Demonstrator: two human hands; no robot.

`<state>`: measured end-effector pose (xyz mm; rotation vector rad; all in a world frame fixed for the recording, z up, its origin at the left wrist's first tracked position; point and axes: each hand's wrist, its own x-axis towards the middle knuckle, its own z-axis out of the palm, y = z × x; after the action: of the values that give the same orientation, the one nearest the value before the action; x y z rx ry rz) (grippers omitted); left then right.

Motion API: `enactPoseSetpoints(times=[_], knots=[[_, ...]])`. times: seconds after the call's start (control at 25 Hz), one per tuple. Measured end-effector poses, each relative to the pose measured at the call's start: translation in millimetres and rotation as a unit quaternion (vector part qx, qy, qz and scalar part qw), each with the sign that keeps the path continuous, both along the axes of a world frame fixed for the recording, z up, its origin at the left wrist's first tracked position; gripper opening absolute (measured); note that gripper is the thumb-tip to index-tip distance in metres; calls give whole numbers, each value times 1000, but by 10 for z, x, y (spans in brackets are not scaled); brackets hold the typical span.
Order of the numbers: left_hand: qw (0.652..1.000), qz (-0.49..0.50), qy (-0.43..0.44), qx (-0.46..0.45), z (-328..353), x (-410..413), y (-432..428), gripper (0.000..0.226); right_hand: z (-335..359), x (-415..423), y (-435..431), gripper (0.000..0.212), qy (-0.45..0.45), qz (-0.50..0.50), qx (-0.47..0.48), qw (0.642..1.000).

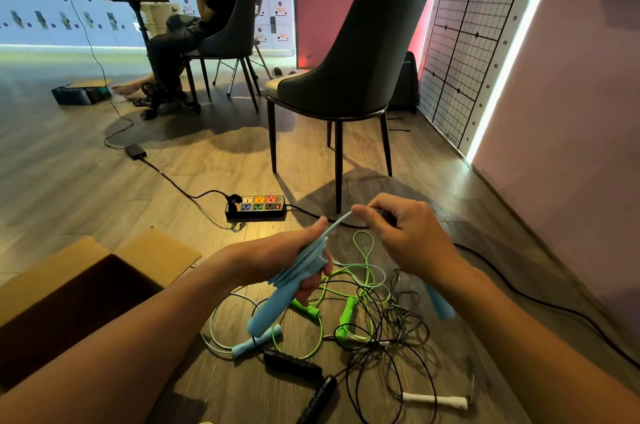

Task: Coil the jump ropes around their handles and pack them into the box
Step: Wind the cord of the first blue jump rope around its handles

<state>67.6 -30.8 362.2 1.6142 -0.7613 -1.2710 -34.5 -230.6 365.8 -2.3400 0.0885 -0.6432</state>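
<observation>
Currently left hand (291,260) clamps blue handles (277,302), long axis down-left; right hand (401,233) pinches blue rope (337,221) up-right; box (69,292) lies left.

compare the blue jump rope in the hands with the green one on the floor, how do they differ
The blue jump rope is lifted off the floor, gripped by the left hand; the green jump rope lies on the floor. The blue cord is wound in tight turns around its handles, with the right hand pulling its end; the green cord sprawls loose and tangled. Both have slim foam-like handles.
</observation>
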Motion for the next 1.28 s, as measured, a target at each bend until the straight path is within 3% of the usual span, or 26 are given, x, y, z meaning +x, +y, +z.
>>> enactPoseSetpoints(times=[0.2, 0.24, 0.32, 0.36, 0.4, 0.48, 0.56, 0.64, 0.76, 0.84, 0.96, 1.08, 1.16, 1.28], knots=[[974, 33, 167, -152, 163, -31, -22, 65, -27, 8, 20, 52, 102, 30, 60, 992], [944, 52, 247, -212, 191, -20, -17, 64, -48, 39, 60, 51, 117, 39, 58, 991], [847, 118, 403, -327, 232, 0, -39, 60, -67, 76, 186, 43, 144, 69, 62, 985], [813, 158, 425, -365, 251, -3, -60, 56, -78, 91, 253, 38, 156, 94, 83, 980], [803, 202, 410, -383, 259, -6, -74, 53, -77, 100, 322, 33, 168, 118, 113, 972], [803, 267, 369, -385, 255, -1, -105, 48, -63, 85, 412, 20, 185, 148, 175, 956], [793, 301, 368, -382, 235, 34, -90, 46, -18, 38, 446, 31, 168, 163, 212, 949], [783, 322, 374, -378, 236, 85, -45, 44, 37, 4, 447, 31, 134, 190, 215, 949], [782, 336, 368, -375, 271, 118, 1, 36, 82, -30, 469, 18, 154, 226, 214, 938], [789, 332, 360, -370, 285, 117, 17, 32, 120, -56, 459, 33, 187, 249, 222, 924], [806, 316, 347, -360, 304, 125, 56, 30, 178, -93, 400, 59, 222, 322, 243, 888], [830, 267, 339, -353, 315, 132, 118, 31, 177, -115, 408, 45, 204, 343, 302, 866], [845, 224, 337, -349, 311, 133, 151, 31, 198, -130, 463, 22, 161, 306, 343, 873], [854, 151, 348, -355, 302, 143, 175, 26, 250, -87, 554, 46, 128, 226, 369, 893]])
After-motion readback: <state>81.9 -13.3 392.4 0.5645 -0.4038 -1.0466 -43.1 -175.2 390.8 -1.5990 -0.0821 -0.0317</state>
